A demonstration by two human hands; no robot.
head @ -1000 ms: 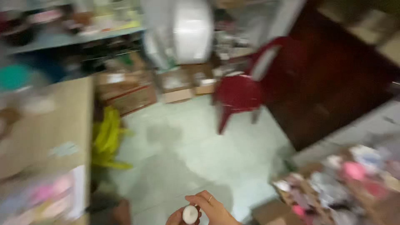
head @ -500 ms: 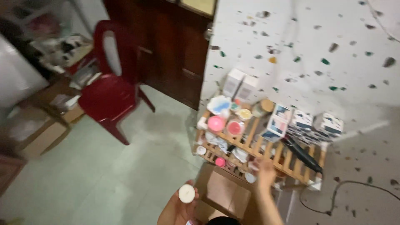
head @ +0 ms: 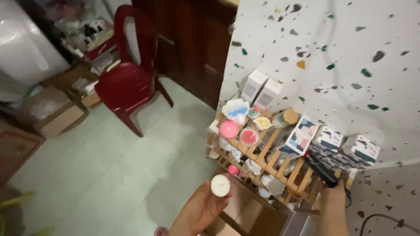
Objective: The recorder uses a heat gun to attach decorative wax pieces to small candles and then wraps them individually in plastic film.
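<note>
left hand (head: 199, 209): fingers pinched round a small white candle (head: 220, 185), held up near the rack
right hand (head: 333, 199): at the wooden rack (head: 262, 161), grip can't tell
rack: just right of and beyond the candle

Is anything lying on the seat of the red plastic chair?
No: the red plastic chair shows a bare seat; the boxes and papers sit on the floor behind and beside it.

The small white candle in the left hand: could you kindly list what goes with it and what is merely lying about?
In hand:
small white candle, held by left hand
wooden slatted rack, right hand at its edge

Lying about:
red plastic chair
cardboard boxes
</note>
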